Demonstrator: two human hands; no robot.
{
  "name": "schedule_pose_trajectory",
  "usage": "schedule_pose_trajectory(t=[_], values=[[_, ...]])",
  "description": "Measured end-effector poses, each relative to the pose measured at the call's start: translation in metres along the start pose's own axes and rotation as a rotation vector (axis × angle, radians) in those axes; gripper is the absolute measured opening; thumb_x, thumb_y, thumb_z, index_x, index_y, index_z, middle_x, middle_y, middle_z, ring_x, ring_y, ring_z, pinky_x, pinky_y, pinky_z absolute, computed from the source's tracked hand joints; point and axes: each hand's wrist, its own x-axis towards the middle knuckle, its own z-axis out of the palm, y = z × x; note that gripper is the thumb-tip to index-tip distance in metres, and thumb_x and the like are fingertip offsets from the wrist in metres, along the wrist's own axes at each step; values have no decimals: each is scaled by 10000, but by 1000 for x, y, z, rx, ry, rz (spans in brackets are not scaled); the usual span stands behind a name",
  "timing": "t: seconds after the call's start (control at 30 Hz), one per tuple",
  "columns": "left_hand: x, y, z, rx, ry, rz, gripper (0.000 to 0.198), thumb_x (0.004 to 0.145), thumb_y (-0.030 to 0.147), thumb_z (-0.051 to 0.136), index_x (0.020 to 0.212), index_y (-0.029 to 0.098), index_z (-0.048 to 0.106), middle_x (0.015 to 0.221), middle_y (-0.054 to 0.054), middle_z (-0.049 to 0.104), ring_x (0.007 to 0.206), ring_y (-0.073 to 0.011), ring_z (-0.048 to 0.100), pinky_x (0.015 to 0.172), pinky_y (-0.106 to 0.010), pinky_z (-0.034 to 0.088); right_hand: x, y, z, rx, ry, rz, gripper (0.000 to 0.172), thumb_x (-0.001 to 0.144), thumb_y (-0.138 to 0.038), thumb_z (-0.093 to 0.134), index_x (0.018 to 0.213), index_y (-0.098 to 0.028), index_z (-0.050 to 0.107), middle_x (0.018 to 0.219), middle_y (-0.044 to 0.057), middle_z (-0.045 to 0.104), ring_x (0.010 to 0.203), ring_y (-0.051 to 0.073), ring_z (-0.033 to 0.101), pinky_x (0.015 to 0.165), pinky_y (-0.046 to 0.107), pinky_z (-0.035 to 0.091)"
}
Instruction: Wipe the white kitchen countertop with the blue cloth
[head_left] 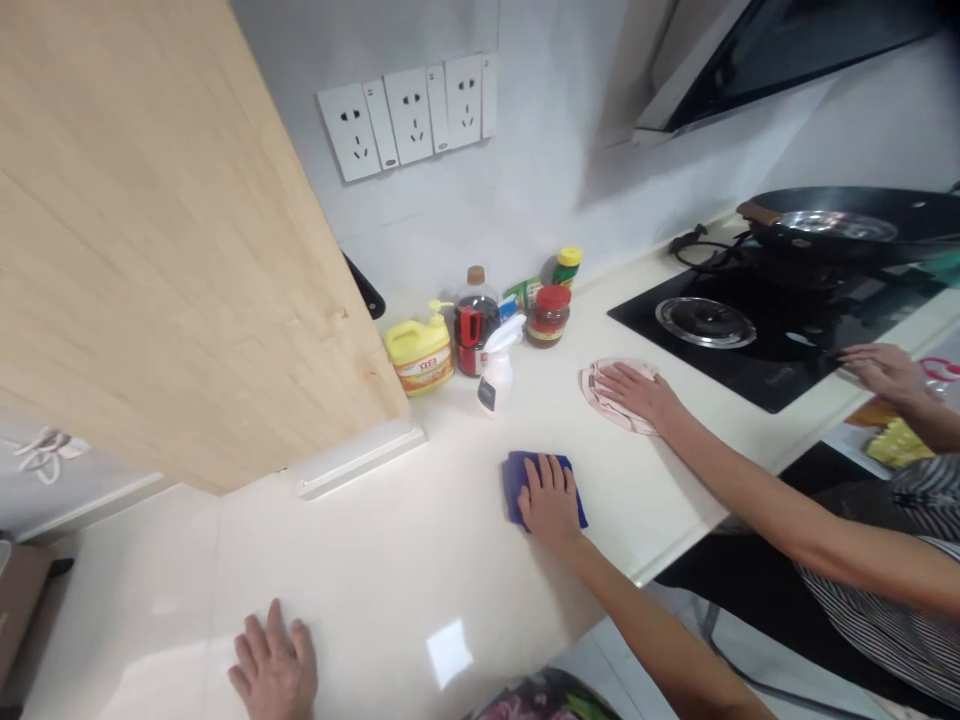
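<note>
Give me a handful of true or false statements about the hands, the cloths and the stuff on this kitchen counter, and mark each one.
1. The right hand lies flat on a blue cloth. True.
2. The left hand holds the spray bottle. False: it rests flat on the bare counter; the spray bottle stands untouched.
3. Another person's hand presses a pink cloth. True.
4. The pan sits on the counter beside the yellow bottle. False: it sits on the stove, far from the yellow bottle.
</note>
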Motion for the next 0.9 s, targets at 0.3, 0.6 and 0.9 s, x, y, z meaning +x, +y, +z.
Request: schedule_pose_trajectory(t=[0.3, 0.6, 0.9], values=[[0, 0, 0, 25, -32, -24, 651, 1003, 469, 206, 1530, 127, 378, 1633, -206, 257, 1537, -355, 130, 1218, -595, 149, 57, -81, 23, 101, -92, -51, 627, 940, -368, 375, 1481, -57, 428, 1556, 226, 388, 1473, 407, 262, 1196, 633, 106], [-3, 1, -4, 31, -17, 9, 621, 1009, 425, 232, 1530, 119, 376, 1631, -216, 254, 1539, -357, 116, 1218, -592, 146, 58, -156, 26, 220, -209, -208, 665, 954, -368, 302, 1532, -41, 342, 1607, 218, 288, 1512, 390, 172, 1202, 664, -3], [-5, -2, -2, -20, 18, 43, 600, 1001, 397, 302, 1517, 103, 389, 1610, -262, 259, 1526, -392, 137, 1204, -625, 141, -74, -170, -24, 232, -260, -452, 646, 977, -398, 380, 1540, -82, 347, 1628, 193, 259, 1526, 364, 147, 1238, 596, 45]])
